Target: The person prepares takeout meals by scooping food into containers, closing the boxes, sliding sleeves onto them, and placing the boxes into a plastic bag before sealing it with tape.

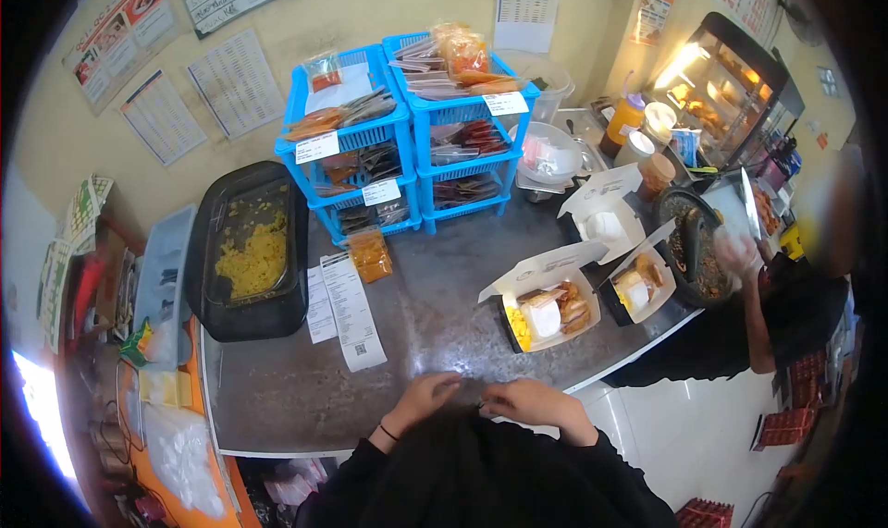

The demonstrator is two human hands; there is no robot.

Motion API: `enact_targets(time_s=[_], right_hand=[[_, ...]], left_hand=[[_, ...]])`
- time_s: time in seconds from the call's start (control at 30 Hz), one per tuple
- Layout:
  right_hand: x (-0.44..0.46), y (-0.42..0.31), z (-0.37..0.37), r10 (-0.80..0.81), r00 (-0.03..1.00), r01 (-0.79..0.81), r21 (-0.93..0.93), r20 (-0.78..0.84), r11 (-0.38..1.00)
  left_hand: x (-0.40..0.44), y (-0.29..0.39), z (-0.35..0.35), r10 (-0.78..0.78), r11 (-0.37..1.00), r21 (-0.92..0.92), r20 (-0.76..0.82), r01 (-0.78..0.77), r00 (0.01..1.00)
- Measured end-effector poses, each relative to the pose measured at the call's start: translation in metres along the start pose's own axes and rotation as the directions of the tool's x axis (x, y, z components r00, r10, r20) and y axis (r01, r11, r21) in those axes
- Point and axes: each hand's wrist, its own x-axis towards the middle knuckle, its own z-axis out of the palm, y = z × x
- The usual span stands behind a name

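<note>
My left hand [425, 399] is at the table's front edge, its fingers stretched toward the right with nothing visible in them. Close by, my right hand [529, 402] has its fingers bent together at the tips; whatever they hold, if anything, is too small and dark to make out. Beyond the hands, two printed receipts [349, 315] lie on the dark metal table [435, 297]. A packet of orange-brown food [370, 255] sits at their top end. To the right stand open meal boxes: one with rice and chicken [546, 313], a smaller one [641, 286], and one with white rice [603, 227].
Blue stacked baskets [407, 140] of sauce packets stand at the back. A black container of yellow rice [250, 260] is at left. At right, a co-worker's gloved hand [737, 252] is beside a stone mortar [686, 241] and a knife [749, 202].
</note>
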Motion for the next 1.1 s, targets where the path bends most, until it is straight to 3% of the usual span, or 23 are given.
enact_targets(time_s=[0.13, 0.23, 0.3, 0.33, 0.37, 0.4, 0.43, 0.5, 0.53, 0.57, 0.63, 0.67, 0.7, 0.73, 0.77, 0.83, 0.9, 0.93, 0.97, 1.03, 1.1], right_hand=[[-0.015, 0.007, -0.036, 0.173, 0.98, -0.171, 0.025, -0.102, 0.985], [-0.026, 0.026, -0.081, 0.166, 0.934, -0.193, -0.056, -0.317, 0.98], [-0.016, 0.04, -0.126, 0.042, 0.87, -0.112, -0.113, -0.492, 0.987], [-0.007, 0.039, -0.15, 0.125, 0.827, -0.166, -0.026, -0.547, 0.986], [0.005, 0.04, -0.178, 0.038, 0.797, -0.125, -0.102, -0.602, 0.987], [0.023, 0.057, -0.202, 0.074, 0.751, -0.126, -0.031, -0.657, 0.992], [0.042, 0.075, -0.227, -0.054, 0.684, -0.093, -0.161, -0.727, 0.982], [0.083, 0.112, -0.277, -0.167, 0.604, -0.094, -0.278, -0.78, 0.956], [0.104, 0.125, -0.3, -0.106, 0.576, -0.168, -0.245, -0.81, 0.955], [0.125, 0.139, -0.321, -0.189, 0.516, -0.11, -0.283, -0.836, 0.953], [0.168, 0.151, -0.359, -0.205, 0.439, -0.238, -0.333, -0.875, 0.912], [0.19, 0.162, -0.377, -0.24, 0.405, -0.182, -0.335, -0.882, 0.924], [0.207, 0.172, -0.392, -0.306, 0.411, -0.131, -0.388, -0.859, 0.912], [0.241, 0.198, -0.422, -0.122, 0.461, -0.026, -0.151, -0.879, 0.988], [0.263, 0.216, -0.441, -0.114, 0.494, -0.091, -0.182, -0.862, 0.979], [0.289, 0.221, -0.456, -0.21, 0.46, -0.202, -0.332, -0.863, 0.921], [0.325, 0.26, -0.485, -0.381, 0.444, -0.376, -0.554, -0.811, 0.743], [0.33, 0.26, -0.49, -0.228, 0.555, -0.396, -0.495, -0.8, 0.773], [0.337, 0.264, -0.496, -0.067, 0.647, -0.434, -0.439, -0.76, 0.786], [0.351, 0.283, -0.506, 0.031, 0.701, -0.493, -0.453, -0.712, 0.743], [0.361, 0.305, -0.513, 0.05, 0.72, -0.527, -0.499, -0.692, 0.688]], left_hand=[[0.039, 0.003, 0.035, -0.235, 0.944, -0.222, 0.071, 0.245, 0.969], [0.086, 0.005, 0.068, -0.359, 0.87, -0.331, 0.084, 0.366, 0.93], [0.113, 0.01, 0.078, -0.434, 0.829, -0.352, 0.084, 0.434, 0.897], [0.119, 0.004, 0.083, -0.414, 0.854, -0.324, 0.05, 0.407, 0.909], [0.121, -0.006, 0.092, -0.393, 0.877, -0.296, 0.014, 0.379, 0.919], [0.124, -0.011, 0.099, -0.37, 0.897, -0.267, -0.023, 0.351, 0.929], [0.124, -0.006, 0.096, -0.406, 0.869, -0.304, 0.009, 0.39, 0.914], [0.122, -0.005, 0.099, -0.418, 0.85, -0.352, 0.006, 0.393, 0.908], [0.121, -0.005, 0.097, -0.438, 0.833, -0.377, -0.007, 0.404, 0.899], [0.12, 0.0, 0.095, -0.449, 0.84, -0.343, 0.0, 0.422, 0.894], [0.115, 0.009, 0.093, -0.503, 0.83, -0.285, -0.014, 0.479, 0.864], [0.108, 0.006, 0.086, -0.499, 0.845, -0.252, -0.06, 0.471, 0.864], [0.1, 0.003, 0.082, -0.496, 0.857, -0.216, -0.1, 0.467, 0.863], [0.092, 0.001, 0.079, -0.491, 0.867, -0.175, -0.131, 0.467, 0.861], [0.079, 0.001, 0.073, -0.49, 0.869, -0.214, -0.248, 0.446, 0.836], [0.049, 0.011, 0.048, -0.543, 0.838, -0.282, -0.34, 0.468, 0.768], [0.016, 0.024, 0.028, -0.615, 0.788, -0.318, -0.425, 0.527, 0.664], [0.002, 0.029, 0.021, -0.657, 0.75, -0.325, -0.47, 0.576, 0.59], [-0.009, 0.037, 0.016, -0.684, 0.728, -0.434, -0.511, 0.531, 0.521], [-0.021, 0.049, 0.013, -0.741, 0.671, -0.63, -0.558, 0.39, 0.374], [-0.02, 0.052, 0.013, -0.801, 0.593, -0.75, -0.512, 0.293, 0.311]])
